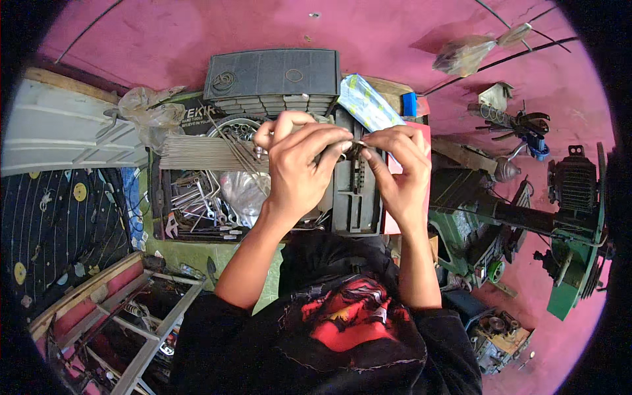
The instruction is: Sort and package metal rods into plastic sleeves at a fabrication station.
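Note:
My left hand [296,161] and my right hand [399,164] meet fingertip to fingertip above a workbench. Between their pinched thumbs and fingers is a small dark piece [356,144], too small and too covered to name. Under the fingers lies a long grey plastic tray [347,220], with a narrow row of small dark metal parts [359,176] in it. Beside my left hand, a bundle of thin grey rods [201,153] rests across a toolbox of wrenches [197,204] and a clear plastic bag [245,196].
Behind the hands stands a grey drawer cabinet [270,74] with wire rings on top. A blue-and-yellow plastic packet [370,105] lies to its right. A green bench drill [571,270] stands at the right, a metal frame [155,336] at the lower left.

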{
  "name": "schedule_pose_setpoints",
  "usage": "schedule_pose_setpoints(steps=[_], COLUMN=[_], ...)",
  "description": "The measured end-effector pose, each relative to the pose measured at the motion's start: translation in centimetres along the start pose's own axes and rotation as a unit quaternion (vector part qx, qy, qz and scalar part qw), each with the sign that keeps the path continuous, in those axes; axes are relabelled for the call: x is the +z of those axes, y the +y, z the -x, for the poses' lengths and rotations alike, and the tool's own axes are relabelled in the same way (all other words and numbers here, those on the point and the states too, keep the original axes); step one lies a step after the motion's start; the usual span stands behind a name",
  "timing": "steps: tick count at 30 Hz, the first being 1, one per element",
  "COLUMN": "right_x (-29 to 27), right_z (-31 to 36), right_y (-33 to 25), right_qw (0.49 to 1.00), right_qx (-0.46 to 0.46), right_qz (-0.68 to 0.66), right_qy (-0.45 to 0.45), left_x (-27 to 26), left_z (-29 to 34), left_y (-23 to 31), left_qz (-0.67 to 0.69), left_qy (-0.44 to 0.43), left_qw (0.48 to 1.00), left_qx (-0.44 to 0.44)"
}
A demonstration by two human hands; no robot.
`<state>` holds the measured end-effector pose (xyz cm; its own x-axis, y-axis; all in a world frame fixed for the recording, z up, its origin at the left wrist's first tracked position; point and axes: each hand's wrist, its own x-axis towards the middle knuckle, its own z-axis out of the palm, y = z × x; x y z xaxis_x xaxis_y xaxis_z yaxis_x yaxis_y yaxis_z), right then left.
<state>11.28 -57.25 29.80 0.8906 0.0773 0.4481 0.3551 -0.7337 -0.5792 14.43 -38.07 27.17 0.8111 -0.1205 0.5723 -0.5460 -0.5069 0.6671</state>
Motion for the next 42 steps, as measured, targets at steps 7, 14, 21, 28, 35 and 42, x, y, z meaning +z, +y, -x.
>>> schedule_pose_setpoints(steps=[7, 14, 21, 28, 35, 42], right_x=[-5.7, -12.4, -18.0, -21.1, -22.8, -24.0], right_z=[-1.7, -2.4, -3.0, -3.4, -4.6, -6.6], right_y=[1.7, 3.9, 6.4, 9.3, 11.7, 12.2], right_qw=[0.998, 0.991, 0.981, 0.975, 0.969, 0.968], right_qx=[-0.053, -0.084, -0.089, -0.096, -0.077, -0.074], right_qz=[-0.017, -0.053, -0.076, -0.073, -0.097, -0.104], right_qy=[0.023, 0.090, 0.155, 0.184, 0.214, 0.218], left_x=[1.5, 3.9, 8.3, 12.0, 14.0, 14.5], left_z=[-3.3, -6.9, -9.9, -12.0, -13.8, -15.8], left_y=[4.5, 11.1, 16.3, 19.2, 21.2, 22.2], left_qz=[-0.002, -0.002, 0.011, 0.011, -0.021, -0.038], left_qy=[0.012, 0.006, 0.015, 0.023, 0.029, 0.044], left_qw=[1.000, 0.998, 0.997, 0.996, 0.994, 0.993], left_qx=[0.015, 0.055, 0.070, 0.081, 0.103, 0.106])
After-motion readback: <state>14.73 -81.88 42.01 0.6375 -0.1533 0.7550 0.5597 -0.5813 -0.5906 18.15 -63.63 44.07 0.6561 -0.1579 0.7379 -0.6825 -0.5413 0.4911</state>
